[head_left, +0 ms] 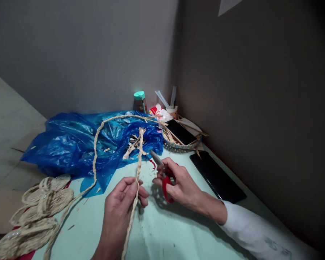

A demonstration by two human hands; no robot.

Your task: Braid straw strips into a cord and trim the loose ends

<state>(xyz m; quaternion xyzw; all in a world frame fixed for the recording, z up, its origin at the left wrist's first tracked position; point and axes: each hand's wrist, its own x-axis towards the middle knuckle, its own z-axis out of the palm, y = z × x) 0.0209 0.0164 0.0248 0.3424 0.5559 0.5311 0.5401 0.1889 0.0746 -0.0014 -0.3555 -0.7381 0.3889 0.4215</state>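
Observation:
Between the thumb and fingers of my left hand (pixel 124 198) is a pale braided cord (pixel 139 162), its frayed end pointing up and away over a blue plastic bag. My right hand (pixel 182 184) grips red-handled scissors (pixel 167 184), the blades pointing up and left, a little to the right of the cord and apart from it. Another stretch of braid (pixel 95 155) curves across the bag and down to the table's front left; whether it is the same cord I cannot tell. Loose fibre scraps (pixel 130 148) lie at the bag's mouth.
The blue bag (pixel 70 137) spreads over the back left. Several woven straw pieces (pixel 40 206) lie at left. A basket (pixel 182 147) holds a phone (pixel 181 132); a black tablet-like slab (pixel 218 177) lies at right. A green-lidded jar (pixel 139 101) stands by the wall.

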